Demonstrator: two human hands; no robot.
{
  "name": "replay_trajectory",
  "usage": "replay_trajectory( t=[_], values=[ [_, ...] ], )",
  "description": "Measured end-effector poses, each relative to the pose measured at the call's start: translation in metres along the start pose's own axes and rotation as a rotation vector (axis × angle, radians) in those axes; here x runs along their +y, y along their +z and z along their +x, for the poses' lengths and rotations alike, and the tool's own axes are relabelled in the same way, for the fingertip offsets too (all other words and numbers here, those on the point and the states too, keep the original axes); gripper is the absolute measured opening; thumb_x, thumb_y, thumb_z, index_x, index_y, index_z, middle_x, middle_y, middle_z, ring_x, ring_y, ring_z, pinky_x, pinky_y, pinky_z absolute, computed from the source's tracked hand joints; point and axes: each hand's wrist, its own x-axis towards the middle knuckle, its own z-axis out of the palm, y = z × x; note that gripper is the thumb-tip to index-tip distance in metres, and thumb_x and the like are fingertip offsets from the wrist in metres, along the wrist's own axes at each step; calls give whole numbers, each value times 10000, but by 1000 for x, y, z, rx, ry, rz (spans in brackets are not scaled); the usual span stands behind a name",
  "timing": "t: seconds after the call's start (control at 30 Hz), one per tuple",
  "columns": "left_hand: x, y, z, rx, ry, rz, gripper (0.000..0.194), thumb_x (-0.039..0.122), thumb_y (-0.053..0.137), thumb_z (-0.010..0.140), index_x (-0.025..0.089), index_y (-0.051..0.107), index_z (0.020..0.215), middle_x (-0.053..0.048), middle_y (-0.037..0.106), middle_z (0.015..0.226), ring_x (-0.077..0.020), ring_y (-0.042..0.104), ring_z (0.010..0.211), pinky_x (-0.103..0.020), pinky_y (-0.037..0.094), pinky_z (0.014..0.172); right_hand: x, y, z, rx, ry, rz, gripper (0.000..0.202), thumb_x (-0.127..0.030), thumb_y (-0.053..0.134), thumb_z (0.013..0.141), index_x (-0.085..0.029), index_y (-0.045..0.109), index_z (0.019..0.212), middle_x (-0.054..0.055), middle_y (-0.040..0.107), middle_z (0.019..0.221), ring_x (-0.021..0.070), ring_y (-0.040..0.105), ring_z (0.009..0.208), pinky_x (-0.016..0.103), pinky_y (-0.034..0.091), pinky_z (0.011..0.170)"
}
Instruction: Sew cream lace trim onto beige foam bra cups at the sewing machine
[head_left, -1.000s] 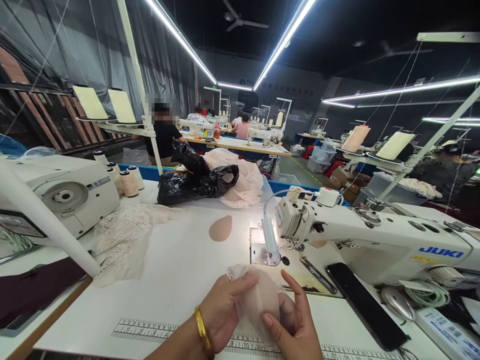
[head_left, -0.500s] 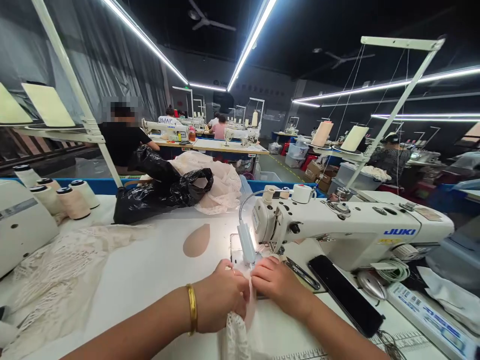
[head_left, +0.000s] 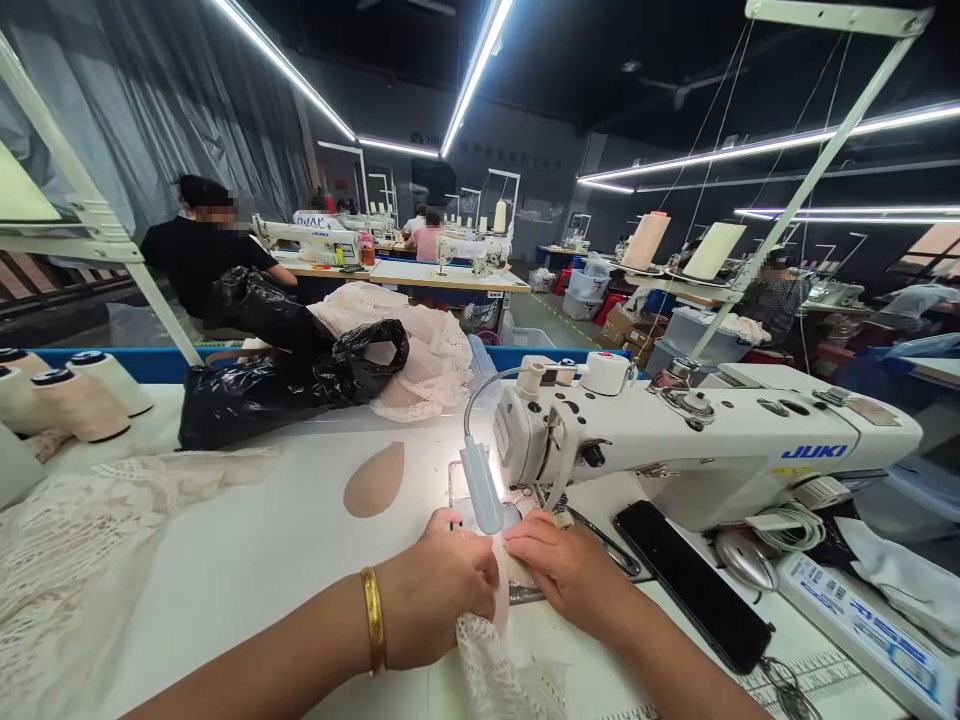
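Observation:
My left hand [head_left: 450, 595], with a gold bangle at its wrist, is closed around cream lace fabric [head_left: 491, 665] that hangs toward the table's front edge. My right hand [head_left: 562, 565] has its fingers together on the sheer pale edge of the same cloth, just in front of the needle area. Both hands lie beside the head of a white sewing machine [head_left: 720, 445]. A small lit lamp [head_left: 481, 485] on a bendable neck hides the needle and presser foot. Left of the lamp, a beige teardrop-shaped piece [head_left: 375, 480] lies flat on the white tabletop [head_left: 247, 560].
Thread snips [head_left: 611, 545] and a black phone [head_left: 694, 585] lie right of my right hand. A black plastic bag [head_left: 255, 400] and piled lace cloth [head_left: 427, 350] sit behind. More lace [head_left: 67, 540] and thread cones [head_left: 82, 400] are at left. Co-workers sit farther back.
The camera view has shifted slightly. My hands stay near the needle area, and more of the lace shows spread below my left hand. My right hand's fingers remain on the cloth.

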Motion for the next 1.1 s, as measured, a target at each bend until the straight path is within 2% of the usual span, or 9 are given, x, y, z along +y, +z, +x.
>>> replay_trajectory(
  t=[0.17,0.33,0.6,0.8,0.93,1.1],
  values=[
    [-7,8,2,72,34,-18,361,-29,666,587,250,765,792,8,695,1048,-157,615,758,-561,398,972,4,3,-2,12,57,16,314,-51,517,951,-257,694,1109,39,769,1017,221,670,973,321,534,818],
    [-5,10,0,133,81,-33,297,8,666,650,253,765,788,15,690,1010,-146,586,731,-527,372,954,3,2,-2,9,72,13,336,-39,501,942,-260,688,1112,39,773,1034,222,675,962,328,539,824],
    [-4,11,-3,155,103,-72,210,64,649,734,243,745,788,10,687,1045,-156,590,759,-518,346,921,3,3,-4,-4,97,-4,369,-15,491,911,-258,686,1111,46,768,1030,229,680,975,326,538,811],
    [-6,11,-1,212,135,-79,200,79,638,754,238,748,805,5,700,1019,-133,575,702,-442,342,841,4,5,-6,-19,120,-25,376,-15,496,894,-261,682,1107,47,760,1039,228,676,957,319,533,781],
    [-15,13,1,221,134,-63,200,64,633,726,226,735,784,11,720,1039,-149,614,749,-430,322,857,6,6,-6,-28,135,-40,411,-3,490,875,-264,674,1134,54,751,1049,233,676,943,319,529,776],
    [-27,9,5,189,122,-36,282,4,631,651,239,718,780,53,738,1062,-205,667,934,-435,277,939,8,6,-8,-35,145,-45,416,-10,496,863,-266,665,1144,64,732,1114,226,676,917,318,529,778]
  ],
)
